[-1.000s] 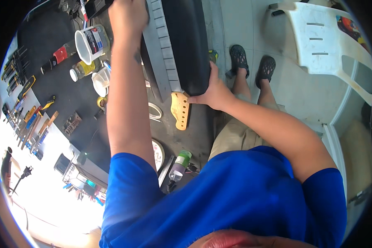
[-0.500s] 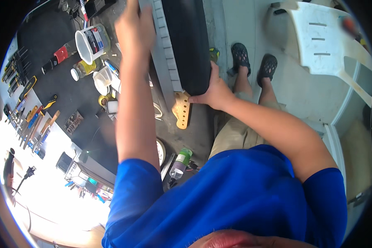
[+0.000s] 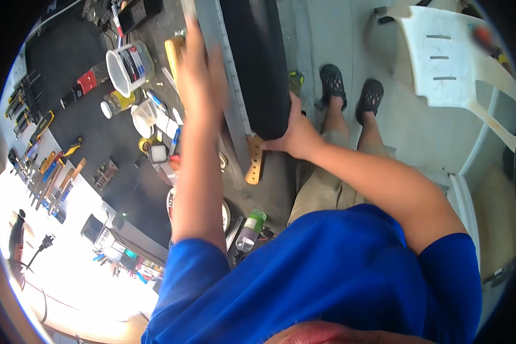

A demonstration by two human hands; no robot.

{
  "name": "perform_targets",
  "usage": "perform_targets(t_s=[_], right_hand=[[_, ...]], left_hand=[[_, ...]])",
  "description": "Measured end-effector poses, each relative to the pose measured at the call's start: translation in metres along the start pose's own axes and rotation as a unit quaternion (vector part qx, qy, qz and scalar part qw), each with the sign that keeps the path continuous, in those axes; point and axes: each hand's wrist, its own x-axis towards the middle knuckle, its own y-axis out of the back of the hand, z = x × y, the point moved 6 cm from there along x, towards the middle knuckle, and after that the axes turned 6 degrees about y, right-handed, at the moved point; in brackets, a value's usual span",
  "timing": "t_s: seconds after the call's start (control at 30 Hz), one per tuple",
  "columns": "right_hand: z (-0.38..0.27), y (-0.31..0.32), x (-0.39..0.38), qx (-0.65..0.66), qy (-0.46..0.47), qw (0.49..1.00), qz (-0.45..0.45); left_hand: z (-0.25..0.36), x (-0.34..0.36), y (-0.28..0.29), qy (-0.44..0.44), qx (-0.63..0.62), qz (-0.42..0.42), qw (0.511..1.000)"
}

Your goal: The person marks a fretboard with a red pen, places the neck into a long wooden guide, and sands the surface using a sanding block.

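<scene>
A guitar neck stands on edge, its yellow wooden headstock with a row of holes toward me. A pale strip with crosswise lines runs up from it, beside a long black rounded block. My right hand is wrapped round the block's near end, thumb at the headstock. Left of the strip lies a long grey flat bar. My left hand, blurred, has fingers stretched along the bar's left side. Its fingertips near the top edge are unclear. A yellowish handle lies beside that hand.
On the dark bench left stand a white tub, a jar and a clear cup. A green-topped bottle lies nearer me. Hand tools line the far left. A white plastic chair stands right.
My left hand has moved toward me and slightly right. The neck and black block have tilted, so the lined strip and the headstock look narrower. My right hand keeps its hold.
</scene>
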Motion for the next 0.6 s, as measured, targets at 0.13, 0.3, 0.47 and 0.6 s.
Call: perform_targets(t_s=[0.13,0.3,0.47,0.6], right_hand=[[0.0,0.003,-0.002,-0.007,0.01,1.0,0.016],[-0.011,-0.01,0.002,-0.017,-0.008,1.0,-0.023],[-0.004,0.004,0.003,0.005,0.029,1.0,0.008],[0.004,0.004,-0.003,-0.013,-0.005,1.0,0.003]], left_hand=[[-0.017,-0.058,-0.009,-0.135,0.019,0.087,0.987],[0.024,0.071,0.021,0.01,0.018,0.001,1.0],[0.009,-0.018,0.0,-0.021,-0.018,-0.01,1.0],[-0.017,-0.067,-0.013,-0.015,-0.078,-0.03,0.996]])
